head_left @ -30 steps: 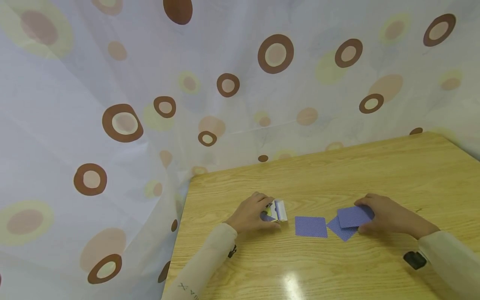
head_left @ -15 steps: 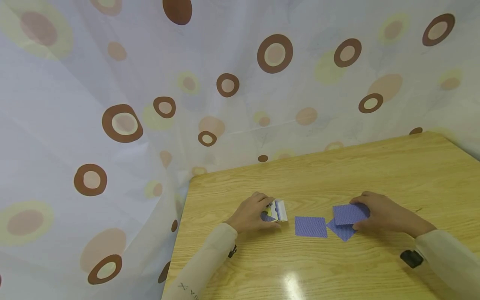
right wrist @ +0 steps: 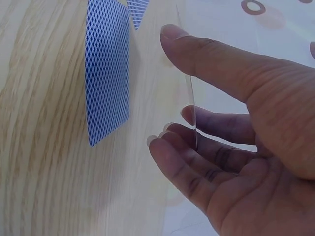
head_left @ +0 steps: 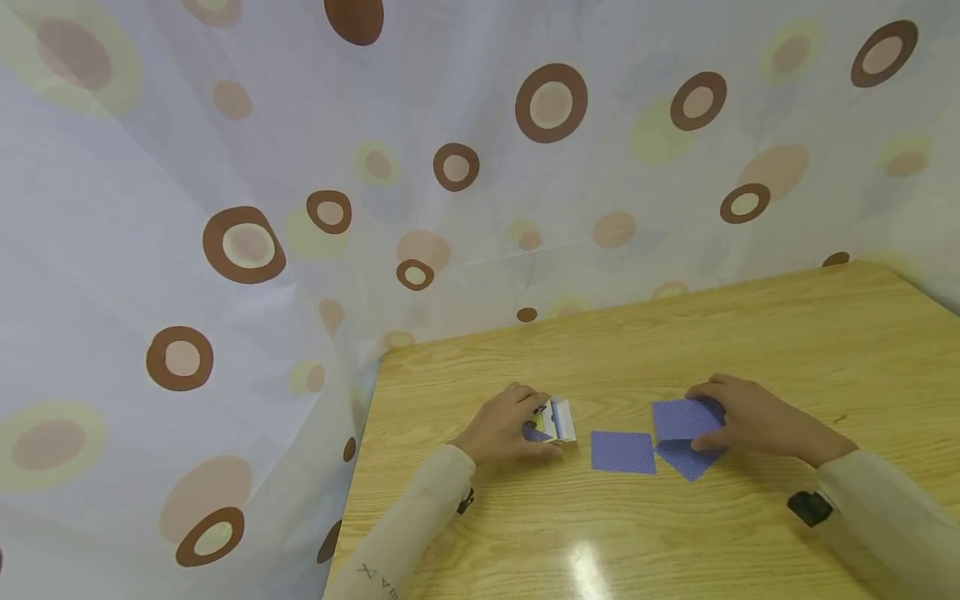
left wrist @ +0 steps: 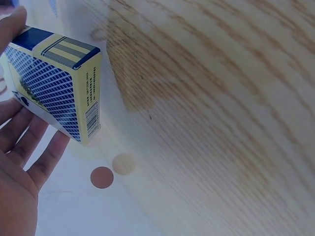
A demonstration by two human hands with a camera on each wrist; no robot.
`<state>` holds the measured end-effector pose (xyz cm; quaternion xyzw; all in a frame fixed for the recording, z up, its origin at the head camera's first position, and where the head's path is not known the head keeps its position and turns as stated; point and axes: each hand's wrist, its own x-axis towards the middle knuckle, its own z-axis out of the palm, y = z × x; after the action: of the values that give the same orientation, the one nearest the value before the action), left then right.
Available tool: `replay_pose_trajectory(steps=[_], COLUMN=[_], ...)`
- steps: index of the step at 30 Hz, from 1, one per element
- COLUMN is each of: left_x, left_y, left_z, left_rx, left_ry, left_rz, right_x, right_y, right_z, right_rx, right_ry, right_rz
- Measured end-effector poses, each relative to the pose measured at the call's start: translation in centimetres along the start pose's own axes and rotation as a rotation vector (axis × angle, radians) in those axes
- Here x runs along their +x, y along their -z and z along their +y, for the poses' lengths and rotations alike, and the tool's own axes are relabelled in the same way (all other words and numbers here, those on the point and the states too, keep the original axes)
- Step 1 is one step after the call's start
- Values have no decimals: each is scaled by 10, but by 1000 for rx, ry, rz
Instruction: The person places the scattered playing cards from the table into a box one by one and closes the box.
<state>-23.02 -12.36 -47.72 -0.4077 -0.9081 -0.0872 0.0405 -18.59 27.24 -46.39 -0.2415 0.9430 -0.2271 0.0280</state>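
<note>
My left hand [head_left: 501, 427] grips a playing-card box [left wrist: 47, 88] by its sides, thumb on one edge and fingers on the other. The box's white end flap stands open toward the right in the head view. In my right hand [head_left: 753, 421], a blue-backed playing card [head_left: 675, 418] is pinched between thumb and fingers; the right wrist view catches it edge-on. Under it, turned at an angle and partly covered from above, lies a second blue-backed card [head_left: 688, 463]. A third card [head_left: 622, 452] lies flat between that one and the box.
Everything rests on a wood-grain table [head_left: 480, 542]. A white curtain [head_left: 300, 108] with brown and yellow circles hangs behind the table and along its left side. A dark wrist device [head_left: 810, 507] is on the right arm.
My right hand has moved left and slightly away from me with the held card, which now sits over the far part of the angled card. The left hand and box have stayed put.
</note>
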Motion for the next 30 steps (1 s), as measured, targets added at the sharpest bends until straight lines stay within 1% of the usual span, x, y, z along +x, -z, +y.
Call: replay_pose_trajectory(steps=[9,13,17,21,30], left_x=[2,2,2,3,4], left_y=[-4,-3,-2,-2,-5], left_z=[-2,-1,1,0,-1], left_rx=[18,18,8,13,11], left_ry=[-4,-6,0,-1,-2], left_rz=[3,9,1,-2,-1], right_x=[7,11,15,19,30], right_y=[4,5,5,7,3], right_z=[-10,-13,-18,-25,-34], right_rx=[13,30,46,56,70], right_ry=[14,14,23,34,47], right_rz=[1,0,5,8,19])
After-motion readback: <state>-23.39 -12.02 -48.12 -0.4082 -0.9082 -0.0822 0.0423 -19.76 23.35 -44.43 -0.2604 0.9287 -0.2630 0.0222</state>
